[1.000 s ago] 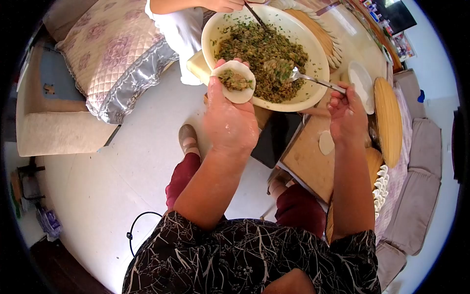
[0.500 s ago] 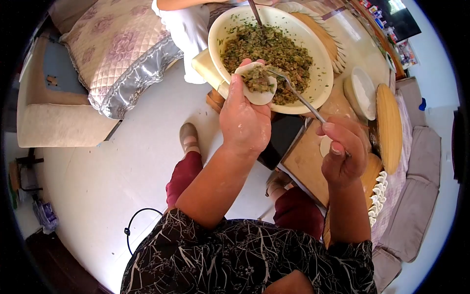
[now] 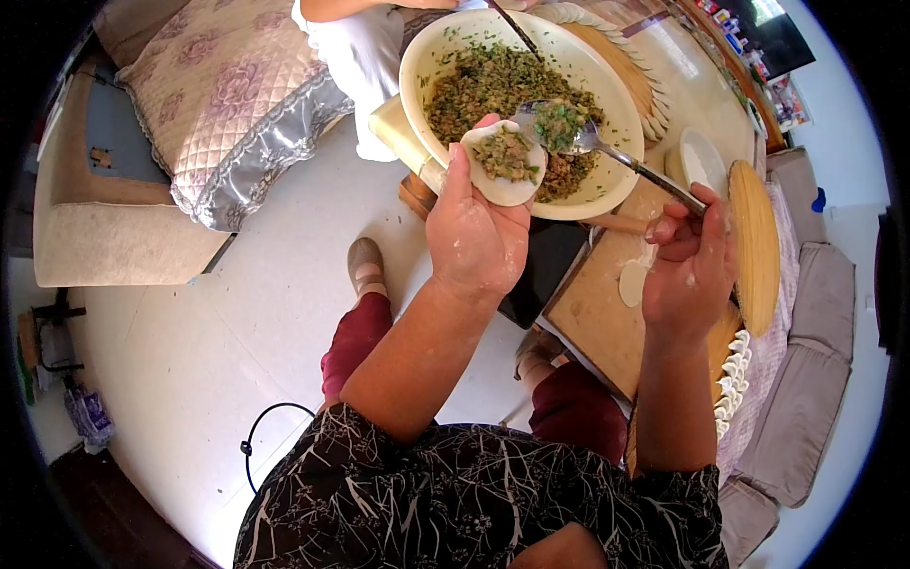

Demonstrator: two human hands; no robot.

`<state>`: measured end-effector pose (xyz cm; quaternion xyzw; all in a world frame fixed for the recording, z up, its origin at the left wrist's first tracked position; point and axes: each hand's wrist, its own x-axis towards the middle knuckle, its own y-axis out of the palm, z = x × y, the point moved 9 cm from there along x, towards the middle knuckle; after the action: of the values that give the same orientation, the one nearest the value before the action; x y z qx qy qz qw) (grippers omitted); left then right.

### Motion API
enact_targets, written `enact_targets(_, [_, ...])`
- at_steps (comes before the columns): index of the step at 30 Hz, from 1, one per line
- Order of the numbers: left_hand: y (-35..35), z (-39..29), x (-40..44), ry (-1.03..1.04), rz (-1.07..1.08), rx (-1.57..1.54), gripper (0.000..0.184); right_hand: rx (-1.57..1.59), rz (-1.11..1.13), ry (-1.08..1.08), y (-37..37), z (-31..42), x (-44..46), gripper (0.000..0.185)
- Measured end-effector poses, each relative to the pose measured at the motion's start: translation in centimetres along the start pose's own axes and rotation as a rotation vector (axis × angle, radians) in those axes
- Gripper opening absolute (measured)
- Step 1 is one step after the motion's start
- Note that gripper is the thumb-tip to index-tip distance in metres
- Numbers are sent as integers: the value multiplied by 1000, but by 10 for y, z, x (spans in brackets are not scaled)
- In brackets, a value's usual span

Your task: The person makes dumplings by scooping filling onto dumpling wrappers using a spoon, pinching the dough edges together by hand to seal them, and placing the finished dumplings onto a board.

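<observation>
My left hand (image 3: 479, 232) holds a round dough wrapper (image 3: 515, 192) with green-flecked filling (image 3: 505, 156) on it, at the near rim of a large cream bowl (image 3: 621, 185). The bowl contains a chopped meat and herb mixture (image 3: 474, 85). My right hand (image 3: 690, 266) is closed on the handle of a metal spoon (image 3: 645, 171). Its head, heaped with filling, is over the bowl, just right of the wrapper. A flat dough round (image 3: 633, 284) lies on the wooden board (image 3: 597, 318), partly behind my right hand.
A co-worker's hand (image 3: 431, 3) is at the bowl's far side, near a dark utensil (image 3: 513, 30) standing in the filling. Folded dumplings (image 3: 732, 384) line a round tray at right; another ringed tray (image 3: 616, 57) is behind the bowl. A white container (image 3: 700, 156) stands at right.
The spoon dipped to the wrapper and has pulled back right, carrying filling. My left hand has shifted slightly right with the wrapper. The co-worker's utensil has changed its tilt.
</observation>
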<state>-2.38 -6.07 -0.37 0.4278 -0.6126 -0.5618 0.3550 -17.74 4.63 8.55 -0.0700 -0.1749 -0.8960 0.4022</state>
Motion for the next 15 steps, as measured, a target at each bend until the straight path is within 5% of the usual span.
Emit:
enact_targets(6, [4,2,-2,-11,18,-22,43,139,2,297,-6,-35,3,25])
enact_targets(15, [-3,1,-1,10,-47,-6,43,10,-68,232,-7,-13,10,26])
